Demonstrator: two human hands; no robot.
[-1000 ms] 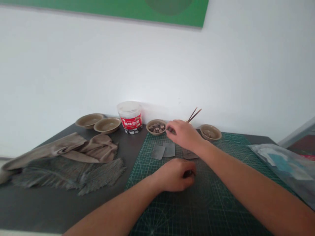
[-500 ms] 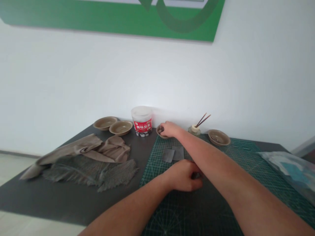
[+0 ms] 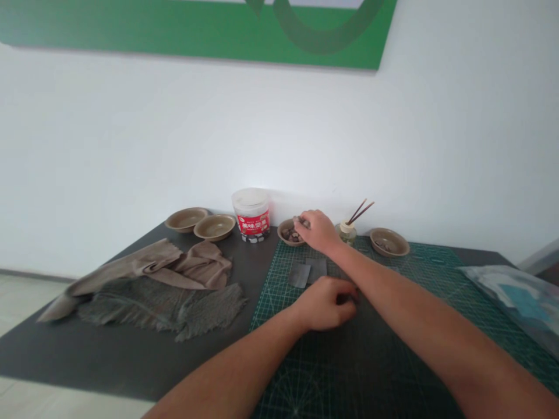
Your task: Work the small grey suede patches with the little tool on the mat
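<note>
My right hand (image 3: pixel 321 231) reaches across to the back of the mat, at the right rim of a small brown bowl (image 3: pixel 288 237) that holds several brown pieces. Its fingers are pinched on a small brownish piece (image 3: pixel 301 222). Nearer to me, my left hand (image 3: pixel 329 302) is curled over the green cutting mat (image 3: pixel 279 331), thumb and forefinger close together; what they hold, if anything, is too dark to make out. Two grey cloth squares (image 3: pixel 299 274) lie between the hands, one overlapping the other.
A clear tub with a red label (image 3: pixel 253 221) and two brown bowls (image 3: pixel 215 227) stand at the back left. Crumpled brown and grey cloths (image 3: pixel 201 265) lie left. A reed diffuser (image 3: pixel 346 231), another bowl (image 3: pixel 389 242) and a plastic bag (image 3: pixel 519 297) are right.
My right hand has moved right, out from over the bowl, and the brown pieces now show. My left hand has shifted slightly up in view and stays curled.
</note>
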